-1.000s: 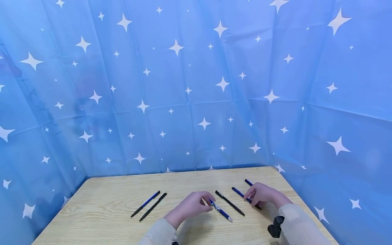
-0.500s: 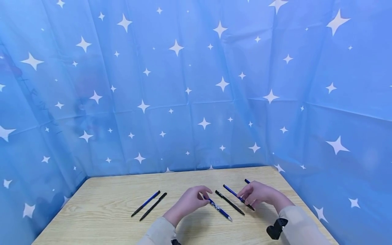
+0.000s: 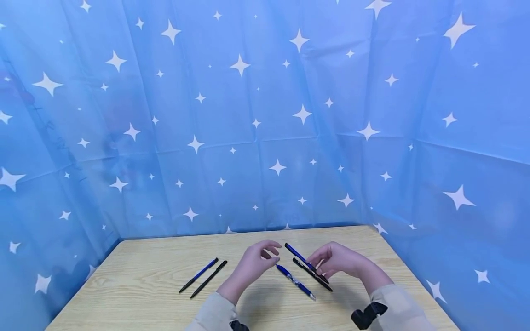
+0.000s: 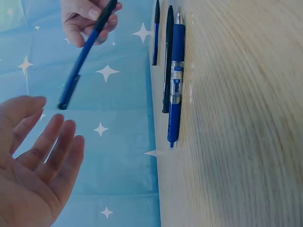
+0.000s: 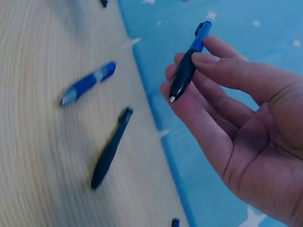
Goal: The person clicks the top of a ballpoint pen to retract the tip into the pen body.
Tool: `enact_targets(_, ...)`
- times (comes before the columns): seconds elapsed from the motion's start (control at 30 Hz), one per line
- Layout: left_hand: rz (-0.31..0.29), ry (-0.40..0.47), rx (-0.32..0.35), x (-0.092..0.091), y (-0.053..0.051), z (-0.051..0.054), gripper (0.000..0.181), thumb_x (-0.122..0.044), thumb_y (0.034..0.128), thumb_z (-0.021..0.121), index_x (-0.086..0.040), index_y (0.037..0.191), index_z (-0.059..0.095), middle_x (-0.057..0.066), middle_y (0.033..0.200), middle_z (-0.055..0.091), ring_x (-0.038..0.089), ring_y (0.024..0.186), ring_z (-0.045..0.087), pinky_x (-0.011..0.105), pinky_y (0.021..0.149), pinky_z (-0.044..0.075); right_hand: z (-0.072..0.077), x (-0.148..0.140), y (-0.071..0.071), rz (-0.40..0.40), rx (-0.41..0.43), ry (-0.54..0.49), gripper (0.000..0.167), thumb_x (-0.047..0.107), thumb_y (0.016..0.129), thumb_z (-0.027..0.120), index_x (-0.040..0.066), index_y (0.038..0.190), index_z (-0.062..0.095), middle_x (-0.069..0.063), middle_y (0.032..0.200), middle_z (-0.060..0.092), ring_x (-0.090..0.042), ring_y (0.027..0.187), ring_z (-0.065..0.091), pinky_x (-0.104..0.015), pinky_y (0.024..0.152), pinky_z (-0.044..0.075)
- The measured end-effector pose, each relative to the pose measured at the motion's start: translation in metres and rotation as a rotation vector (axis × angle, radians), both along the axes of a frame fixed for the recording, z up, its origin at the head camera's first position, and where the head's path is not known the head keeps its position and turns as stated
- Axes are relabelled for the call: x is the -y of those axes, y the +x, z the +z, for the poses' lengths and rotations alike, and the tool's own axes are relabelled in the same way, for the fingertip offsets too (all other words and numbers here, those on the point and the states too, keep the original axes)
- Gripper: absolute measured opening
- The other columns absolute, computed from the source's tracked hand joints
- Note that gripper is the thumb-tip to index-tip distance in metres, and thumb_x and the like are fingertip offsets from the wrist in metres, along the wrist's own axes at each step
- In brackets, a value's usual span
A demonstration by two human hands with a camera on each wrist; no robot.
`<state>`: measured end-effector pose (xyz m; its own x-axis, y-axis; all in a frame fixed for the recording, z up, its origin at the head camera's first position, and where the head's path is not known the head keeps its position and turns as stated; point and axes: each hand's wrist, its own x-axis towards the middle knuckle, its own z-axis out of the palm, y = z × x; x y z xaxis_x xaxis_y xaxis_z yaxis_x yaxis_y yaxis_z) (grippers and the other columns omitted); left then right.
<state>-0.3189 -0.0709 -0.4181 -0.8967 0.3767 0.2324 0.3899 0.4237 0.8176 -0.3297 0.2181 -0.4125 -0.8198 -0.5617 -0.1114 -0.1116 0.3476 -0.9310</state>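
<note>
My right hand (image 3: pixel 341 262) pinches a blue-and-black ballpoint pen (image 5: pixel 184 73) between thumb and fingers, its metal tip bare. That pen is in the air above the table, its blue end pointing toward my left hand (image 3: pixel 251 264). The left hand has loosely bent fingers around nothing; in the left wrist view its fingertips come near the pen's end, with a gap. Below it on the table lies a blue pen (image 4: pixel 176 85) with a patterned silver middle. Beside that one lies a black pen (image 5: pixel 111 151), partly behind the held pen in the head view.
On the table's left half lie another blue-and-black pen (image 3: pixel 198 276) and a black pen (image 3: pixel 209 279), side by side. One more blue-and-black pen (image 4: pixel 155 38) lies farther right, hidden behind my right hand in the head view. A blue star-patterned curtain (image 3: pixel 256 184) stands behind the wooden table (image 3: pixel 136 285).
My right hand has lifted the blue-and-black pen and carried it left, over the black pen. My left hand has let go of the blue patterned pen, rising away from it.
</note>
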Motion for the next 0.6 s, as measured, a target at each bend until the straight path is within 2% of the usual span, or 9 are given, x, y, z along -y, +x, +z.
enact_targets(0.2, 0.045, 0.066, -0.040, -0.001, 0.004, 0.004, 0.034, -0.018, 0.0932, 0.068, -0.020, 0.126, 0.064, -0.003, 0.103, 0.066, 0.015, 0.089, 0.061, 0.033, 0.070, 0.053, 0.012, 0.011, 0.009, 0.024, -0.010, -0.065, 0.033, 0.000, 0.085, 0.072, -0.001, 0.117, 0.068, -0.021, 0.114, 0.066, -0.030, 0.095, 0.067, -0.041, 0.075, 0.057)
enact_targets(0.37, 0.045, 0.133, -0.010, -0.002, 0.007, 0.010, 0.039, -0.019, 0.0934, 0.068, -0.022, 0.132, 0.061, -0.005, 0.105, 0.066, 0.016, 0.092, 0.062, 0.033, 0.072, 0.054, 0.017, 0.018, 0.017, 0.015, -0.019, -0.106, 0.032, 0.002, 0.086, 0.072, -0.001, 0.117, 0.068, -0.016, 0.112, 0.067, -0.029, 0.094, 0.067, -0.042, 0.077, 0.057)
enact_targets(0.6, 0.070, 0.329, -0.010, -0.005, 0.014, 0.022, 0.032, -0.010, 0.0913, 0.069, -0.008, 0.123, 0.064, 0.005, 0.100, 0.067, 0.020, 0.089, 0.066, 0.033, 0.077, 0.055, 0.015, 0.036, 0.022, 0.025, -0.036, -0.157, 0.028, 0.004, 0.087, 0.070, 0.000, 0.115, 0.069, -0.021, 0.107, 0.068, -0.030, 0.091, 0.067, -0.042, 0.078, 0.056)
